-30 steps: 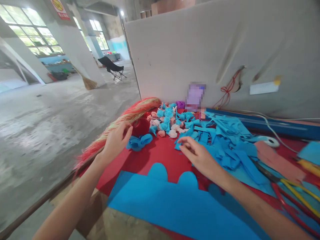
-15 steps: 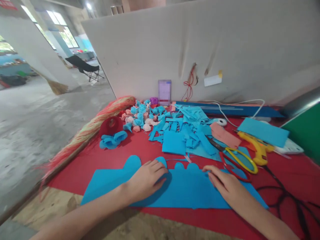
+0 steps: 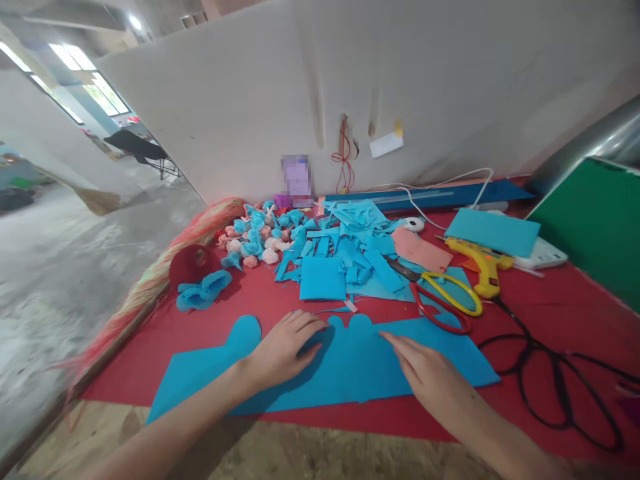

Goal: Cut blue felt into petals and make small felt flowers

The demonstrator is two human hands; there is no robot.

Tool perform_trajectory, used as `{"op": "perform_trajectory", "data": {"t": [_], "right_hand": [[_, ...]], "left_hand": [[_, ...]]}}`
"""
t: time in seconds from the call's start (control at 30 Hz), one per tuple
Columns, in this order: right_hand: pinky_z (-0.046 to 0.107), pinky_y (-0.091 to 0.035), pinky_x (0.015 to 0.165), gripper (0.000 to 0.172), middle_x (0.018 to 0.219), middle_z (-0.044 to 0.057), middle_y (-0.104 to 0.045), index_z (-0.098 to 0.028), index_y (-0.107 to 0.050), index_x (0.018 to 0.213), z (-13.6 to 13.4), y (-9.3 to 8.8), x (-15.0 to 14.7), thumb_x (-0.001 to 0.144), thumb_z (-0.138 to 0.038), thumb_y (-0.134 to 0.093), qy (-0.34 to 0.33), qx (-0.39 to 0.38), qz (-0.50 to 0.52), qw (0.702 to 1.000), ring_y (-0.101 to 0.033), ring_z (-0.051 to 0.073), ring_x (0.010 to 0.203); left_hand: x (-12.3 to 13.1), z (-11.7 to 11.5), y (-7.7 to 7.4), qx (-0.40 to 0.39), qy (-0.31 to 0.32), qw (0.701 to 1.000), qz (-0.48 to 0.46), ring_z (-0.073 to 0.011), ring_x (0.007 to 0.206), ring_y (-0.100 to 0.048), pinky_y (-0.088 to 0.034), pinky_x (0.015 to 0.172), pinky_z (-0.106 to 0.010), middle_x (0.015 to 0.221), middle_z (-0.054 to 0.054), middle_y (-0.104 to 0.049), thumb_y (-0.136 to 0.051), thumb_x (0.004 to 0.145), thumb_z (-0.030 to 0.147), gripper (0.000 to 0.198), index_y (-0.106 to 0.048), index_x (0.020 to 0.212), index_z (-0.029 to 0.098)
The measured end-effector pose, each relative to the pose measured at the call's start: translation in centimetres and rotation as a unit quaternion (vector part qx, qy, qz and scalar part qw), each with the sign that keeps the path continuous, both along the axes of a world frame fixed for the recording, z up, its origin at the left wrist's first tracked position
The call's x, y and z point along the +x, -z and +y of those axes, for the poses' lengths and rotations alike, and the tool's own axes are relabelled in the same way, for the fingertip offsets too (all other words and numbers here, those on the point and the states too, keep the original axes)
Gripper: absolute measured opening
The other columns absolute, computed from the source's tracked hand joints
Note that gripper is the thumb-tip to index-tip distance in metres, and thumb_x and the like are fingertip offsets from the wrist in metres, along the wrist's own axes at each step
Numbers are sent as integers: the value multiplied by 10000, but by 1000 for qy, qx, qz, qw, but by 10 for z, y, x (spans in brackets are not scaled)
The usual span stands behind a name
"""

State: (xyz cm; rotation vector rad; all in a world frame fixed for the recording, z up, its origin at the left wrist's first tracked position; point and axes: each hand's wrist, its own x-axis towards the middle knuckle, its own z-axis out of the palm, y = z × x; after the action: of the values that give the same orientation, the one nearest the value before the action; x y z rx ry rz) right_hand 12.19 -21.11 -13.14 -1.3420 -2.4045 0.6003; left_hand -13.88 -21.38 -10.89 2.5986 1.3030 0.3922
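The blue sheet (image 3: pixel 345 367) lies lengthwise near the close edge of the red worktop (image 3: pixel 390 420), under both hands. It looks light, thin and soft, probably felt-like foam or crepe paper, so it likely bends, slides and creases easily rather than breaks. 3 rounded lobes show at its far edge; whether they are part of it or separate pieces is unclear. The wide, plain ends seem the safest places to take hold, with the narrow lobes left unpressed.

The left hand (image 3: pixel 287 350) lies palm down over the middle, its grip loose, thumb apart from the fingers, nothing visibly pinched. The right hand (image 3: pixel 425 367) stretches its fingers towards the lobes; whether its grip has hold of the sheet cannot be told.

The scissors (image 3: pixel 421 277) crowd the far right edge with their red handle. Beyond lie a blue square (image 3: pixel 323 280), a heap of blue strips (image 3: pixel 355 247) and a yellow glue gun (image 3: pixel 487 270), its black cord (image 3: pixel 523 333) looping right of the sheet.
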Motion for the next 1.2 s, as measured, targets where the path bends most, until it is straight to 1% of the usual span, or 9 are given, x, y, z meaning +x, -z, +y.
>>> {"op": "perform_trajectory", "data": {"t": [0.1, 0.23, 0.3, 0.4, 0.6, 0.73, 0.9, 1.03, 1.2], "right_hand": [[354, -551, 696, 444, 1057, 135, -624, -98, -574, 1140, 2, 0, 3, 833, -133, -255, -3, 24, -12, 1000, -640, 235, 858], [384, -554, 596, 404, 932, 133, -661, -90, -591, 1113, 8, 2, 12, 863, -214, -299, 16, 124, -59, 990, -652, 268, 773], [384, -552, 546, 394, 890, 133, -664, -84, -590, 1117, 9, 5, 15, 857, -286, -374, 25, 152, -85, 984, -652, 284, 744], [356, -556, 533, 408, 880, 120, -664, -85, -571, 1144, 9, 9, 17, 831, -317, -452, 26, 145, -102, 984, -654, 273, 728], [347, -552, 504, 403, 909, 134, -661, -83, -574, 1146, 5, 12, 14, 821, -293, -457, 50, 145, -118, 981, -652, 290, 748], [332, -549, 488, 411, 873, 116, -666, -90, -561, 1164, 3, 13, 13, 814, -284, -467, 60, 139, -119, 981, -656, 272, 702], [294, -532, 442, 375, 845, 121, -674, -89, -599, 1113, 0, 12, 10, 816, -268, -455, 72, 202, -129, 968, -659, 264, 691], [275, -513, 396, 378, 766, 121, -673, -73, -630, 1055, -1, 8, 8, 858, -246, -358, 65, 252, -118, 958, -654, 235, 589], [279, -514, 396, 390, 769, 141, -676, -57, -633, 1042, -1, 7, 7, 865, -226, -329, 64, 261, -110, 957, -659, 251, 635]], "left_hand": [[12, 5, 4, 43, -14, 999, 10, -200, 922, -537, -452, 786, -349, 1027, -99, -589, -390, 874, 255, 314, -463, 1173, 191], [20, 11, 11, 73, -17, 997, 13, -203, 912, -539, -437, 759, -353, 978, -88, -603, -384, 881, 272, 282, -516, 1117, 190], [19, 13, 13, 85, -17, 996, 9, -196, 908, -542, -424, 761, -351, 959, -78, -612, -395, 880, 280, 260, -537, 1079, 193], [17, 14, 14, 104, -13, 994, 2, -183, 884, -548, -406, 767, -349, 936, -65, -627, -407, 878, 275, 229, -553, 1036, 197], [17, 14, 12, 131, -3, 991, -14, -157, 834, -548, -388, 774, -335, 912, -44, -650, -428, 872, 231, 170, -589, 911, 193], [18, 15, 10, 136, 6, 990, -24, -141, 815, -550, -394, 785, -314, 861, -32, -657, -436, 870, 223, 160, -590, 857, 182], [19, 19, 9, 140, 11, 990, -31, -110, 762, -568, -374, 867, -316, 807, -2, -663, -429, 873, 197, 161, -586, 844, 179], [18, 20, 9, 151, 8, 988, -37, -101, 772, -584, -338, 942, -327, 825, 7, -668, -449, 864, 189, 136, -584, 870, 172], [17, 20, 7, 163, 7, 986, -36, -109, 778, -588, -310, 978, -357, 792, 7, -676, -430, 875, 207, 179, -605, 844, 184]]}}
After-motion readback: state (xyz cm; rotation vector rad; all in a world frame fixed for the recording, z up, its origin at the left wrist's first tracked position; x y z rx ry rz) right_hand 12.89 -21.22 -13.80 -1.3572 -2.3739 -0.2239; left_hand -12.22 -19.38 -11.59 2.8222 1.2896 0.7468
